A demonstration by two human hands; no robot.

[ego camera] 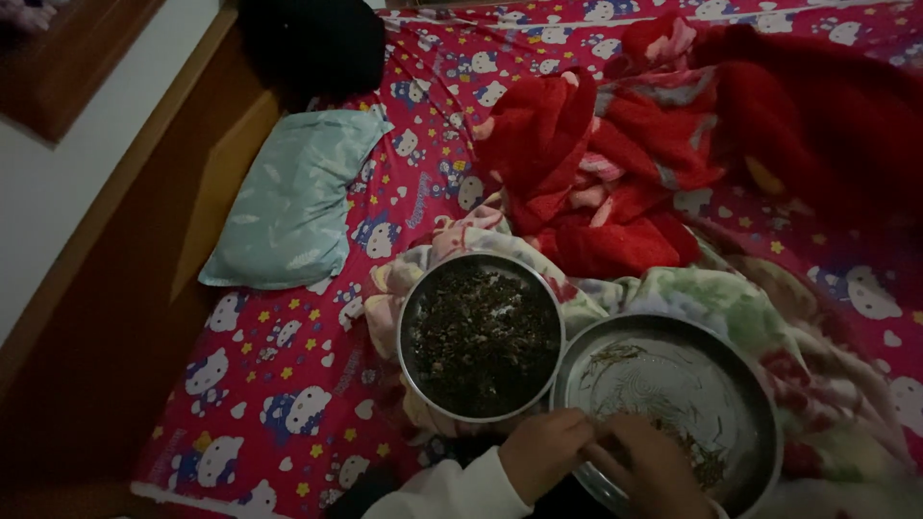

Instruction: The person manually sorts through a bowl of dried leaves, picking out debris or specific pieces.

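Note:
A round metal bowl (pixel 415 288) full of dark dried bits sits on a flowered blanket on the bed. Beside it on the right lies a wide metal plate (pixel 740 384) with a few strands and a small dark heap near its lower edge. My left hand (pixel 540 454), in a white sleeve, rests at the plate's near left rim with its fingers curled. My right hand (pixel 656 466) lies over the plate next to the dark heap, fingers bent together. I cannot tell whether either hand pinches any bits.
A pale green pillow (pixel 293 197) lies at the left of the red patterned bedsheet (pixel 279 384). A crumpled red blanket (pixel 615 163) is piled behind the bowl. A wooden bed frame (pixel 125 288) runs along the left; a dark bundle (pixel 312 43) sits at the head.

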